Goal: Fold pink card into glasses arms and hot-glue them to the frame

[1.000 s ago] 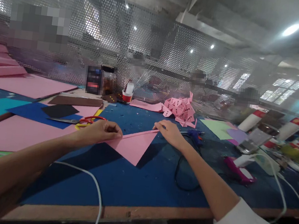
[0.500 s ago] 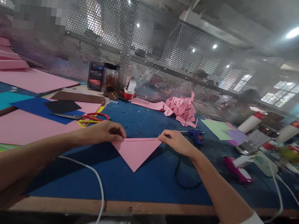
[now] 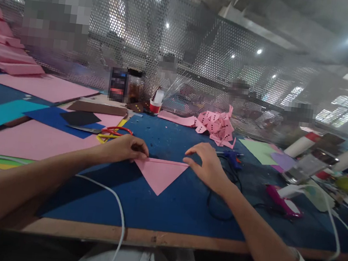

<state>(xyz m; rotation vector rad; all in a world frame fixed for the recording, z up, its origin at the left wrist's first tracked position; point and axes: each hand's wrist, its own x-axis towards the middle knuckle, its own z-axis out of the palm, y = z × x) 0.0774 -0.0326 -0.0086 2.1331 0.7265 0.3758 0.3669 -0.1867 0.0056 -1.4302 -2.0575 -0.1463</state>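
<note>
1. I have the pink paper triangle [image 3: 160,177] at the middle of the blue tabletop [image 3: 163,218], between my hands, its point toward the near edge and a narrow folded band along its far side. I can't tell whether all of it lies flat.
2. My left hand [image 3: 127,148] has its thumb and fingers pinched on the triangle's left corner.
3. My right hand [image 3: 209,166] is released, thumb and forefinger spread at the right corner; from here I can't tell if the thumb tip touches the paper.
4. Just beyond my left wrist I see the red scissor handles [image 3: 117,130] with yellow ones beside them. Farther left, a black sheet [image 3: 80,118] overlaps a blue sheet [image 3: 47,118].
5. Right of my right hand is a blue glue gun [image 3: 234,158]; nearer and farther right is a magenta tool [image 3: 285,203].
6. At the far side I have a red-and-white cup [image 3: 155,106] and, to its right, a heap of pink dotted pieces [image 3: 215,125].
7. A white cable [image 3: 116,197] curves over the near edge, left of the triangle.
</note>
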